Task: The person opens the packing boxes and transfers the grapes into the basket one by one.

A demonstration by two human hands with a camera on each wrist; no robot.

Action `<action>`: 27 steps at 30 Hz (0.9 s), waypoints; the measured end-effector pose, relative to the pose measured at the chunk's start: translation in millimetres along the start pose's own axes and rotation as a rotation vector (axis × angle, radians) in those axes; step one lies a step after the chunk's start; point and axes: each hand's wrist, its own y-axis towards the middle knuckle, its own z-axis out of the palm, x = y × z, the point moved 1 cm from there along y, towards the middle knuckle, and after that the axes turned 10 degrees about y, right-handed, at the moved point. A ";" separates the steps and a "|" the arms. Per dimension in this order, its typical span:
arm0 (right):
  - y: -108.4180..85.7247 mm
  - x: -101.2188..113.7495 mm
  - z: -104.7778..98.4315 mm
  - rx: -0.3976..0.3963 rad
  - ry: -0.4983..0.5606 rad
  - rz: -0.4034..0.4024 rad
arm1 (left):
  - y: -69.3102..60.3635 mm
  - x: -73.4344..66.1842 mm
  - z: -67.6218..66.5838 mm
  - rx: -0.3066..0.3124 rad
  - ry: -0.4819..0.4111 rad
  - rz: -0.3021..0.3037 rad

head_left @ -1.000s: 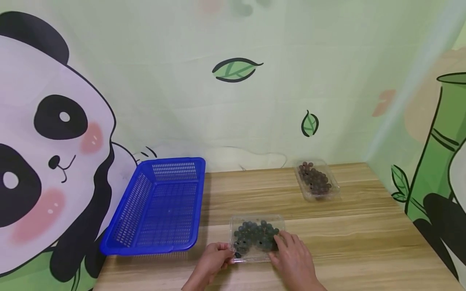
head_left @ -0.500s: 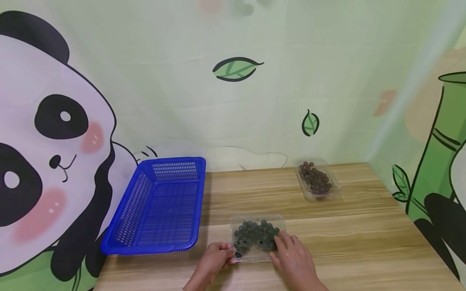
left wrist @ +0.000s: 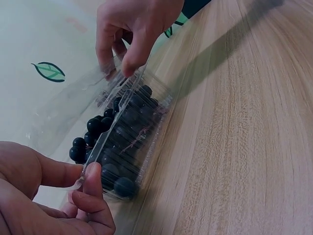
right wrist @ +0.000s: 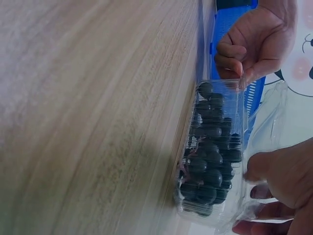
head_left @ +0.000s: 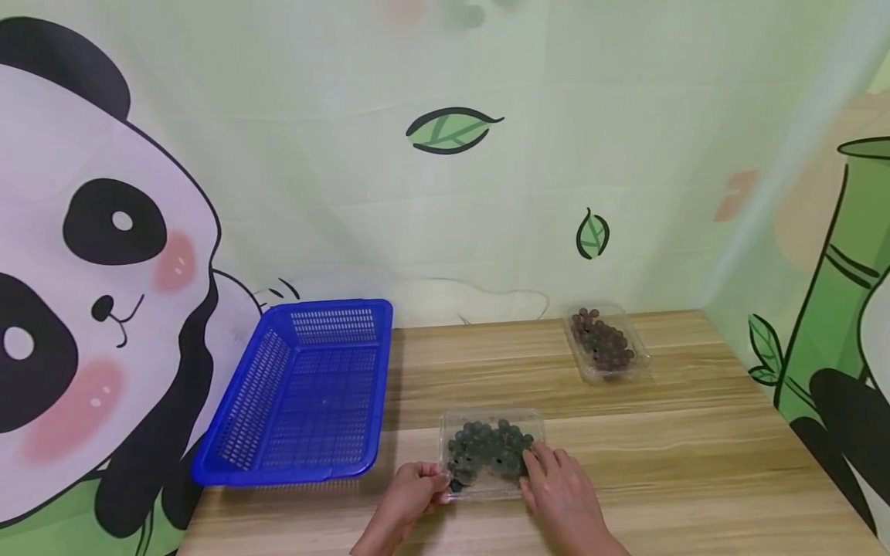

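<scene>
The left hand (head_left: 412, 493) and right hand (head_left: 565, 490) pinch opposite sides of a clear rectangular plastic box (head_left: 483, 489) of round dark grapes (head_left: 495, 442) on the wood-grain worktop (head_left: 688, 432) — probably light, flexible, best held by its corners.

The clear, colourless rectangular plastic box (head_left: 487, 489) shows round blue-black grapes (head_left: 489, 443) with a reddish stem (left wrist: 135, 140); a second clear plastic box (head_left: 634, 372) shows round grapes of brownish purple (head_left: 603, 341). The rectangular plastic basket (head_left: 321, 392) is solid deep blue, its walls patterned with rows of slots. Tan and brown grain streaks the pale wood-look bench (head_left: 702, 440). The light green cloth backdrop (head_left: 313, 185) carries a black-and-white panda (head_left: 139, 320) with pink cheeks, black-outlined green leaves (head_left: 450, 133) and a green bamboo stalk (head_left: 858, 212) with black bands.
</scene>
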 end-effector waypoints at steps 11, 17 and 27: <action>-3.5 -6.1 -2.1 0.052 0.056 0.016 | -1.9 -3.0 -0.3 -0.003 -0.012 -0.005; -5.3 -9.5 1.0 0.057 0.075 0.045 | -1.4 -1.9 -0.1 -0.012 -0.008 -0.001; -6.1 -11.9 0.0 0.053 0.159 0.118 | -2.4 -3.5 0.9 -0.027 -0.004 -0.004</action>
